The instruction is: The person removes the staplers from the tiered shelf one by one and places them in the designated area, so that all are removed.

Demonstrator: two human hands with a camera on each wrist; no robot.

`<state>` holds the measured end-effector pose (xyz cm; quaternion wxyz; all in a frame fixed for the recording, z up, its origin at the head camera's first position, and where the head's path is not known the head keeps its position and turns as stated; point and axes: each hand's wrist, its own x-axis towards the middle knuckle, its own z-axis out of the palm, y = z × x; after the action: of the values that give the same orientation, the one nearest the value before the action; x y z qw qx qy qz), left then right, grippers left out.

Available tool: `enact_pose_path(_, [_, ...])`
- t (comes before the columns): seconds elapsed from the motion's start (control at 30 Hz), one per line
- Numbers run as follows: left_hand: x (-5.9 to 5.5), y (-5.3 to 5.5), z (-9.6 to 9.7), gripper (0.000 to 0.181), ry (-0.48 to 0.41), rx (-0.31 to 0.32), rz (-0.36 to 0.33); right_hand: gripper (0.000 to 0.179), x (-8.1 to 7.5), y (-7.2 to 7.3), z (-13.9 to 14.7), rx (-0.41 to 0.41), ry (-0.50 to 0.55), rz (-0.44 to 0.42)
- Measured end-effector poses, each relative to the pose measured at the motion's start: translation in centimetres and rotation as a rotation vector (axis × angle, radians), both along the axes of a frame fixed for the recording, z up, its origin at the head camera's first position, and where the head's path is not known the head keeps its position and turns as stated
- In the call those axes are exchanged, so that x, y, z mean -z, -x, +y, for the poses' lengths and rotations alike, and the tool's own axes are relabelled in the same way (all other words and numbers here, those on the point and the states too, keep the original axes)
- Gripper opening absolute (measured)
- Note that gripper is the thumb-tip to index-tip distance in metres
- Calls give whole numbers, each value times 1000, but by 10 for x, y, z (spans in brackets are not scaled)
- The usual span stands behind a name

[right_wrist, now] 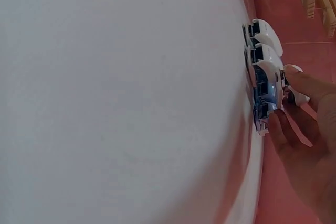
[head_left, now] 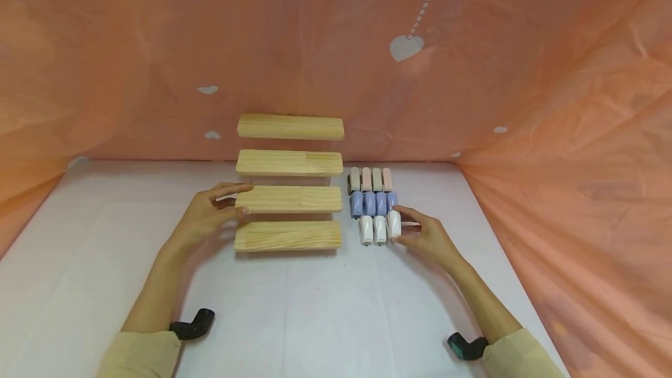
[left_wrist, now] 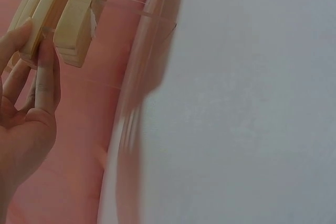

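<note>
My left hand (head_left: pixel 202 214) pinches the left end of a wooden shelf board (head_left: pixel 289 199), the second from the bottom of a stepped rack, thumb on one face and fingers on the other. In the left wrist view, clear supports (left_wrist: pixel 136 8) join the boards. My right hand (head_left: pixel 427 242) grips a white mini stapler (head_left: pixel 394 223) between thumb and fingers, raised slightly at the right end of the front row. Beside it stand two more white staplers (head_left: pixel 373 230). Behind them sit rows of blue staplers (head_left: pixel 369 203) and of beige and pink staplers (head_left: pixel 376 179).
The rack's lowest board (head_left: pixel 287 236) stands nearest me, with higher boards (head_left: pixel 290 127) stepping up behind. A white cloth (head_left: pixel 315 314) covers the table. Orange sheeting with hearts (head_left: pixel 315 45) hangs at the back and sides. Black cameras (head_left: pixel 467 347) sit on both wrists.
</note>
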<state>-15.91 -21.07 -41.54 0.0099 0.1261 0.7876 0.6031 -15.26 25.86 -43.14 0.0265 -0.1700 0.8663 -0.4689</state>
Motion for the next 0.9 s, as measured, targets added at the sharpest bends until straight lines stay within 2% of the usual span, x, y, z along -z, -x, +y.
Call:
enact_pose_path(0.2, [1,1,0,50,-7,6,18,68,6,-2,1,29,-63,-14])
enact_pose_path(0.37, [2,3,1,48,10,2,59,66,12,1,1,38,-114,22])
enact_pose_path(0.47, [3,3,2,49,-4,8,50,66,16,2,2,41,-151,56])
enact_pose_path(0.67, [2,1,3,50,-14,5,16,66,21,3,1,34,-146,89])
enact_pose_path(0.9, [4,0,2,51,-56,14,9,67,16,6,2,15,-150,80])
